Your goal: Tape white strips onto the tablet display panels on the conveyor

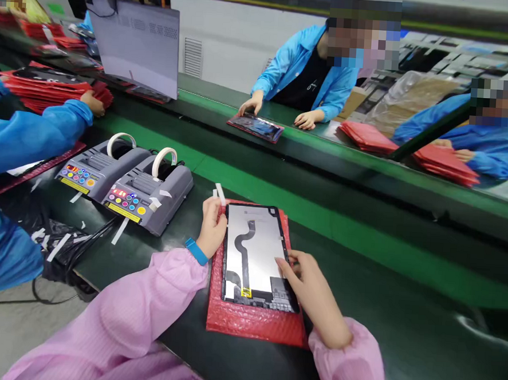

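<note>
A tablet screen panel point(262, 253) lies back side up on a red bubble-wrap pouch point(254, 323), its silvery back crossed by a dark ribbon cable point(245, 252). Beside the panel's upper left edge is my left hand point(212, 229), fingers closed, with white tape strips point(220, 193) sticking up from them. My right hand point(306, 279) grips the panel's right edge, thumb on top and the other fingers curled at the side. Yellow tape point(246, 292) marks the lower end of the cable.
Two grey tape dispensers point(151, 189) with lit displays stand at left, a tape strip point(120, 231) hanging from one. Across the green-topped bench point(361, 265), a co-worker in blue handles another panel point(256, 126). Red pouches point(369, 137) lie far right; a blue sleeve point(28, 142) reaches in at left.
</note>
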A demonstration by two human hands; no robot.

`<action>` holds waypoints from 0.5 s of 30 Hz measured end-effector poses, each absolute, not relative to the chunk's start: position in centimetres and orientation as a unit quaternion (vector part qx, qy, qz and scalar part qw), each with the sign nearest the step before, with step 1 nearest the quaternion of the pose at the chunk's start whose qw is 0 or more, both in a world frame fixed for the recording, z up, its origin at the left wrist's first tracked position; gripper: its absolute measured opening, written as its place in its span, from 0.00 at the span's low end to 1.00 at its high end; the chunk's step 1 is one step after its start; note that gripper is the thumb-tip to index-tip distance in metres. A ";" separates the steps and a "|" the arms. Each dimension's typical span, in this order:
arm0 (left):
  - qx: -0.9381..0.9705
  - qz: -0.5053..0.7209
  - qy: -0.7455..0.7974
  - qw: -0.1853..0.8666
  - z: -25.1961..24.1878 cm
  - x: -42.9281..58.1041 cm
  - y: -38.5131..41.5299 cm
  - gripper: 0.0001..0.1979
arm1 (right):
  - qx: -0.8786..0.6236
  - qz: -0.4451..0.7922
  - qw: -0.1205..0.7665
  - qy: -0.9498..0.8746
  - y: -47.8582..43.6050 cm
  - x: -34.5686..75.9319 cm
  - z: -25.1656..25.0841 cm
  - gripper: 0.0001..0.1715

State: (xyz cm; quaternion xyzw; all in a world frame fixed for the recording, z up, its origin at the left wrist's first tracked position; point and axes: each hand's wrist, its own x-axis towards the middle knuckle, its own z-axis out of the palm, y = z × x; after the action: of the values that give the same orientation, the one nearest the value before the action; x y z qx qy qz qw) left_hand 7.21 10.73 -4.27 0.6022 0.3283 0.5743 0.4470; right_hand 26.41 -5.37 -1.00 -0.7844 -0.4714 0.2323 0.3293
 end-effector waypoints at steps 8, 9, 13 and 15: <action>0.750 0.473 0.240 0.394 -2.2 6.8 8.1 0.19 | -0.694 0.130 0.379 -0.598 -2.6 25.0 4.6 0.21; 0.762 0.465 0.231 0.387 -2.2 6.7 8.0 0.20 | -0.673 0.151 0.389 -0.610 -1.9 24.5 4.8 0.20; 0.805 0.437 0.219 0.336 -2.3 6.4 8.2 0.21 | -0.621 0.207 0.422 -0.627 0.5 22.7 4.4 0.14; 0.814 0.430 0.226 0.319 -2.4 6.2 8.4 0.23 | -0.612 0.202 0.459 -0.612 1.1 22.4 4.3 0.14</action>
State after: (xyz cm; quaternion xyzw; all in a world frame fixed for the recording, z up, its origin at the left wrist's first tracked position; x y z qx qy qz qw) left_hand 6.24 8.43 -2.40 0.8137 0.2256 0.4301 0.3193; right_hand 22.40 1.06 4.31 -0.6120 -0.6117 0.2024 0.4587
